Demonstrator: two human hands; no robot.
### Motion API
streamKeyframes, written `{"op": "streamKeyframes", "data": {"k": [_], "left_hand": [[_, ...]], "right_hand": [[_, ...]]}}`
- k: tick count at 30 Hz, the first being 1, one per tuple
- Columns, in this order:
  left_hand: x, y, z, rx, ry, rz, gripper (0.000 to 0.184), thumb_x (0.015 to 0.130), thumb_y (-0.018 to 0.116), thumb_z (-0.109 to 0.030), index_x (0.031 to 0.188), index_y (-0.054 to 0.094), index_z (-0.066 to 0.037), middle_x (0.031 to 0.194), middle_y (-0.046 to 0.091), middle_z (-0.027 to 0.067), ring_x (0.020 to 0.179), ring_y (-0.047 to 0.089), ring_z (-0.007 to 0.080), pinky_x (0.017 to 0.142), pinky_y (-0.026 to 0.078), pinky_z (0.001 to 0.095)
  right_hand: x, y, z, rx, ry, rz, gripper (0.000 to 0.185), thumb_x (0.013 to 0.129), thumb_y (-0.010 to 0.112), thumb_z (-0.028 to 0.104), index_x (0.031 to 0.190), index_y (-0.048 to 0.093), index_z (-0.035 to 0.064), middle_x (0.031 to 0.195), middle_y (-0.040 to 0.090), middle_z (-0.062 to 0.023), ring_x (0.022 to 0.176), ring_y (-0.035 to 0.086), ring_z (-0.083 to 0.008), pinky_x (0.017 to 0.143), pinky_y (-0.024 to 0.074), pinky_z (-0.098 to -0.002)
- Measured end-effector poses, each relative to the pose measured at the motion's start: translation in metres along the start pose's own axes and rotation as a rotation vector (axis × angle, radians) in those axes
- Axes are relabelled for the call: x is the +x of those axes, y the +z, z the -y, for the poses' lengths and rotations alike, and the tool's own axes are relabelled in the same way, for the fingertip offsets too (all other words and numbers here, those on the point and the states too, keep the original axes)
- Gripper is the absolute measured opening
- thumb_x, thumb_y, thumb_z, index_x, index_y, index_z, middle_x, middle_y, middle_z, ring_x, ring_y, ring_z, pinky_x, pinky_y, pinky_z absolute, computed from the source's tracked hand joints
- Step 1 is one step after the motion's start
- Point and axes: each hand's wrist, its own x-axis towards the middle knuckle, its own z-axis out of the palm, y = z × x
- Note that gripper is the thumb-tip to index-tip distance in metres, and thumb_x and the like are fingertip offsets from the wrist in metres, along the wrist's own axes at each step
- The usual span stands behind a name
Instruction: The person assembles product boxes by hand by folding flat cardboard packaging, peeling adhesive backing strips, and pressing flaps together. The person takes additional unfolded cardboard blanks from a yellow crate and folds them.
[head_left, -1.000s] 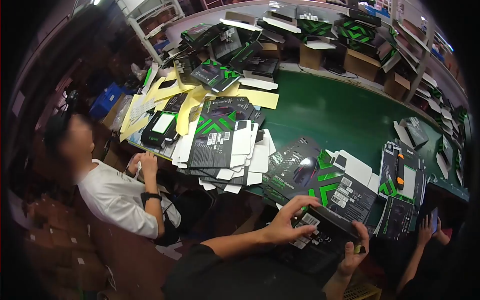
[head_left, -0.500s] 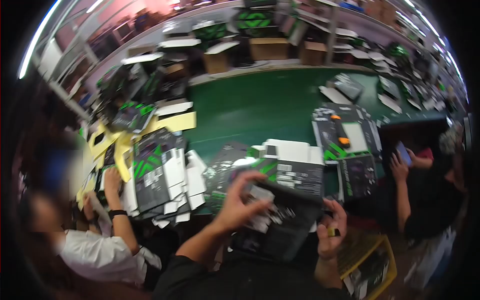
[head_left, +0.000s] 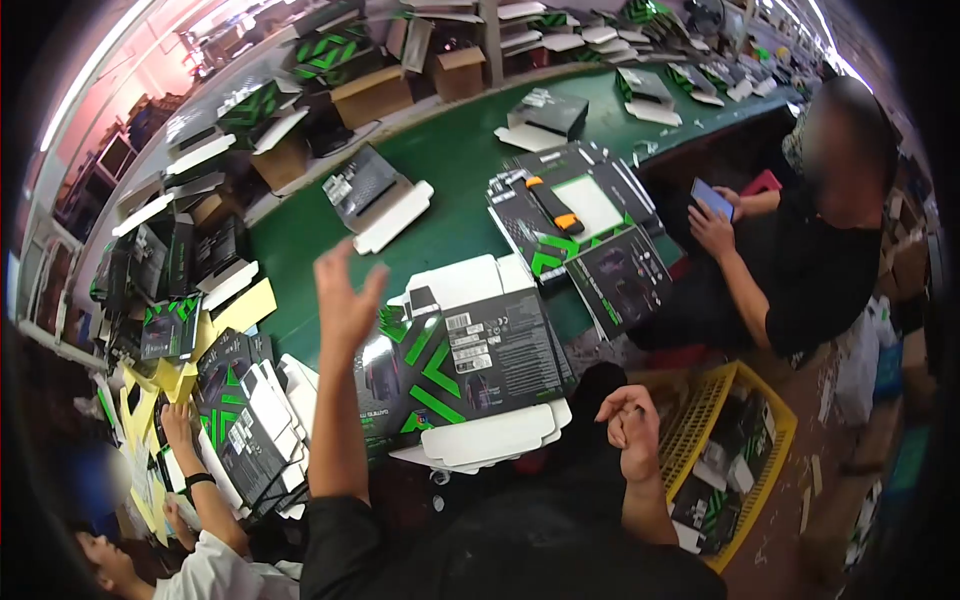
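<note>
My left hand (head_left: 347, 290) is stretched over the table, open, its fingers spread and holding nothing. Just beyond its fingertips lies a dark box (head_left: 362, 187) with labels on its face and a white flap sticking out. My right hand (head_left: 632, 428) hangs near the table's front edge, fingers curled in; whether anything is inside them is hidden. Between my hands lies a flattened black-and-green printed carton (head_left: 510, 350) with white flaps, at the table's near edge, touched by neither hand.
A person at left handles yellow sheets (head_left: 247, 305) beside stacked flat cartons (head_left: 240, 415). At right a seated person holds a phone (head_left: 712, 197). An orange-and-black cutter (head_left: 553, 206) rests on stacked cartons. A yellow basket (head_left: 698, 425) with boxes stands at my right. Boxes line the green table's (head_left: 450, 165) back.
The dark box that was between my hands is now out of them, and one lies on the table beyond my left hand. My left hand moved forward; the view turned right.
</note>
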Motion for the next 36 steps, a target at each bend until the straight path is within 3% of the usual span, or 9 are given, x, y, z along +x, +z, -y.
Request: {"op": "streamKeyframes", "data": {"k": [4, 8, 16, 20, 21, 24, 25, 31, 36], "left_hand": [[-0.072, 0.019, -0.018, 0.215, -0.096, 0.6, 0.115, 0.075, 0.08, -0.063, 0.15, 0.034, 0.011, 0.149, 0.041, 0.0327, 0.141, 0.035, 0.0503, 0.116, 0.033, 0.0542], [-0.093, 0.031, -0.025, 0.382, -0.077, 0.59, 0.127, 0.061, 0.087, -0.065, 0.15, 0.035, 0.01, 0.156, 0.036, 0.0277, 0.148, 0.024, 0.053, 0.117, 0.025, 0.064], [-0.088, 0.025, -0.038, 0.367, -0.09, 0.504, 0.118, 0.049, 0.095, -0.055, 0.139, 0.05, 0.008, 0.143, 0.051, 0.0245, 0.142, 0.039, 0.0446, 0.117, 0.031, 0.0542], [-0.092, 0.029, -0.033, 0.389, 0.009, 0.294, 0.104, 0.047, 0.096, -0.05, 0.127, 0.056, 0.004, 0.13, 0.058, 0.0182, 0.134, 0.047, 0.0383, 0.113, 0.032, 0.0571], [-0.086, 0.019, -0.044, 0.408, 0.029, 0.231, 0.086, 0.055, 0.095, -0.044, 0.119, 0.059, 0.002, 0.119, 0.06, 0.0159, 0.122, 0.053, 0.0356, 0.114, 0.031, 0.0582], [-0.069, -0.009, -0.063, 0.324, 0.156, 0.184, 0.067, 0.064, 0.092, -0.038, 0.11, 0.06, -0.001, 0.106, 0.06, 0.0127, 0.107, 0.057, 0.0336, 0.112, 0.033, 0.0554], [-0.063, -0.02, -0.073, 0.256, 0.206, 0.185, 0.056, 0.068, 0.089, -0.035, 0.105, 0.06, -0.005, 0.098, 0.06, 0.0078, 0.097, 0.057, 0.0312, 0.1, 0.039, 0.047], [-0.07, -0.082, -0.162, 0.125, 0.483, 0.334, 0.04, 0.073, 0.085, -0.029, 0.099, 0.061, -0.009, 0.093, 0.057, 0.0062, 0.092, 0.056, 0.0275, 0.087, 0.038, 0.0414], [-0.078, -0.102, -0.183, 0.112, 0.56, 0.4, 0.034, 0.074, 0.084, -0.028, 0.092, 0.063, -0.009, 0.093, 0.055, 0.0059, 0.093, 0.054, 0.0265, 0.083, 0.036, 0.042]], "right_hand": [[0.01, -0.003, -0.003, -0.091, 0.203, 0.091, 0.053, 0.106, 0.031, 0.049, 0.092, 0.057, 0.004, 0.07, 0.055, -0.0034, 0.055, 0.04, -0.0031, 0.05, 0.0279, -0.022], [0.03, 0.015, 0.011, -0.338, 0.047, 0.158, 0.033, 0.104, 0.046, 0.025, 0.085, 0.06, 0.0011, 0.07, 0.057, -0.0027, 0.059, 0.047, -0.0071, 0.055, 0.0372, -0.0237], [0.038, 0.052, 0.012, -0.598, -0.188, 0.253, 0.022, 0.098, 0.056, 0.012, 0.084, 0.062, -0.0029, 0.069, 0.058, -0.0093, 0.059, 0.054, -0.0162, 0.056, 0.0413, -0.031], [0.036, 0.062, 0.028, -0.693, -0.24, 0.254, 0.017, 0.095, 0.064, 0.012, 0.086, 0.064, -0.0027, 0.073, 0.062, -0.0133, 0.062, 0.059, -0.0233, 0.057, 0.0445, -0.0354], [0.039, 0.064, 0.029, -0.717, -0.346, 0.237, 0.015, 0.09, 0.07, 0.012, 0.086, 0.064, -0.0012, 0.075, 0.064, -0.0122, 0.063, 0.061, -0.0266, 0.057, 0.0459, -0.0374], [0.052, 0.07, 0.061, -0.932, -0.684, 0.28, 0.015, 0.085, 0.075, 0.011, 0.087, 0.064, 0.0014, 0.075, 0.063, -0.0093, 0.061, 0.059, -0.0265, 0.056, 0.046, -0.0373], [0.058, 0.069, 0.068, -0.986, -0.788, 0.31, 0.018, 0.079, 0.079, 0.01, 0.087, 0.064, 0.0047, 0.073, 0.061, -0.0056, 0.059, 0.057, -0.0244, 0.054, 0.0448, -0.0359], [0.082, 0.107, 0.126, -1.28, -1.414, 0.325, 0.015, 0.08, 0.077, 0.014, 0.085, 0.064, 0.0104, 0.07, 0.054, 0.0011, 0.06, 0.054, -0.0156, 0.049, 0.0393, -0.0297], [0.1, 0.11, 0.136, -1.27, -1.476, 0.481, 0.021, 0.08, 0.077, 0.026, 0.082, 0.061, 0.0123, 0.072, 0.056, 0.002, 0.062, 0.054, -0.0123, 0.049, 0.0378, -0.0265]]}}
